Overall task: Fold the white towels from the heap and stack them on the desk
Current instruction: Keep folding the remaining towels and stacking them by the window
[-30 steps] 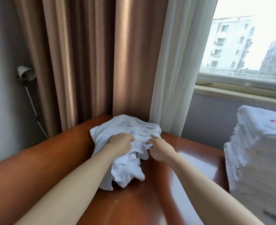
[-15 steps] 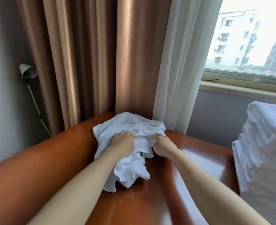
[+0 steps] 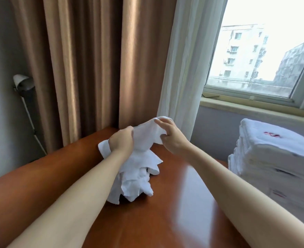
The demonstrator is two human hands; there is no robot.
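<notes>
The crumpled white terry towel point(image 3: 140, 158), clutched by the left grip point(image 3: 121, 142) and edge-pinched by the right grip point(image 3: 172, 138), should be shaken out and corners located before folding is attempted.

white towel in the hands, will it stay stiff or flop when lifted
Probably floppy: the white towel sags in loose folds below the left hand and right hand gripping its top. Likely light, since fingers alone hold it up. Pushed, it would probably bunch.
</notes>
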